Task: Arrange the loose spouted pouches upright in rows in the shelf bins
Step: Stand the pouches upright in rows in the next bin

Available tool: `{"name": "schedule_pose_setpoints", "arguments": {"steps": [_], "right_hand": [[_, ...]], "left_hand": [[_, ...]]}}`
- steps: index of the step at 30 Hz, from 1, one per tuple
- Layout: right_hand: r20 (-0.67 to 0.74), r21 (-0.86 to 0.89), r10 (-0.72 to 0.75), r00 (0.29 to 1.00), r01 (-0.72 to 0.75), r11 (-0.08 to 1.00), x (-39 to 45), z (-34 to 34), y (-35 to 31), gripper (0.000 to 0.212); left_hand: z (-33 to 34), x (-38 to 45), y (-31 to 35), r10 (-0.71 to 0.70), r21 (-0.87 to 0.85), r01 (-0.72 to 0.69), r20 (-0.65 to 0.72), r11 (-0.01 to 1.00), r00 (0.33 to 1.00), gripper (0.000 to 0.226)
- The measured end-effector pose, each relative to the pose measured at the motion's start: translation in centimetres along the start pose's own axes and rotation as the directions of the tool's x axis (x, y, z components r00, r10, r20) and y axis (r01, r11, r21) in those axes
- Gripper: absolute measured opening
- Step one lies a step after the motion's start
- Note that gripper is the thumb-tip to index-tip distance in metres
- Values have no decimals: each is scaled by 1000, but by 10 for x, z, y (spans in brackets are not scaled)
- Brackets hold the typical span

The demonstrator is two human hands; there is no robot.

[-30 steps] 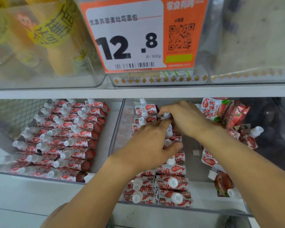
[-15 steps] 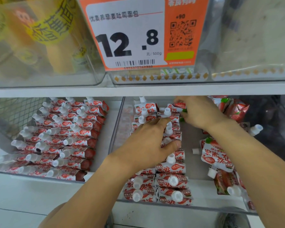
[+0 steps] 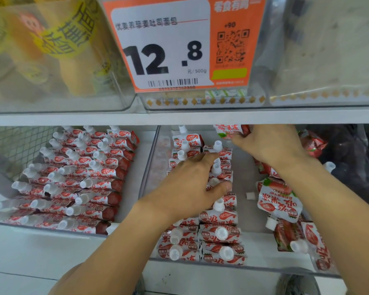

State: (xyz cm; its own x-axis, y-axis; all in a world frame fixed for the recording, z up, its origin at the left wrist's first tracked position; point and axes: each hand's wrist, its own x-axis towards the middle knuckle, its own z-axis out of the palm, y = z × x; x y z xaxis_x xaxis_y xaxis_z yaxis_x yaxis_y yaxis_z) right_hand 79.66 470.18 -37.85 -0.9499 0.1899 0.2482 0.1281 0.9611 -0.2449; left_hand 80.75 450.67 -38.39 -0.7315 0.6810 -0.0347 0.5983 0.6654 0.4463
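Below the price sign (image 3: 179, 45), a clear bin (image 3: 151, 167) sits on the lower shelf and holds two rows of red-and-white pouches (image 3: 219, 233) standing upright with their white caps up. The left hand (image 3: 192, 184) lies flat on top of these rows, about midway back in the bin, its fingers straight and spread over the caps, pressing on them and gripping nothing. The right hand (image 3: 268, 145) is at the back of the same bin, just under the shelf edge (image 3: 179, 118), with its fingers curled around one pouch (image 3: 228, 130) held above the far end of the right row. To the right of the rows, across a bare strip of the bin floor, loose pouches (image 3: 279, 201) lie in a heap, some flat and some on their sides, and a small white cap (image 3: 250, 195) lies alone on the floor between the heap and the rows. Left of this bin, a second bin (image 3: 51, 228) is filled with pouches in neat rows (image 3: 83, 177), all leaning the same way. Beside it at the far left is a wire mesh basket (image 3: 15, 143).
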Motion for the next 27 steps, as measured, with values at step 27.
{"name": "schedule_pose_setpoints", "arguments": {"steps": [27], "right_hand": [[288, 160, -53, 956, 7, 987, 30, 40, -3, 20]], "left_hand": [[1, -28, 14, 36, 155, -33, -21, 987, 999, 70]]}}
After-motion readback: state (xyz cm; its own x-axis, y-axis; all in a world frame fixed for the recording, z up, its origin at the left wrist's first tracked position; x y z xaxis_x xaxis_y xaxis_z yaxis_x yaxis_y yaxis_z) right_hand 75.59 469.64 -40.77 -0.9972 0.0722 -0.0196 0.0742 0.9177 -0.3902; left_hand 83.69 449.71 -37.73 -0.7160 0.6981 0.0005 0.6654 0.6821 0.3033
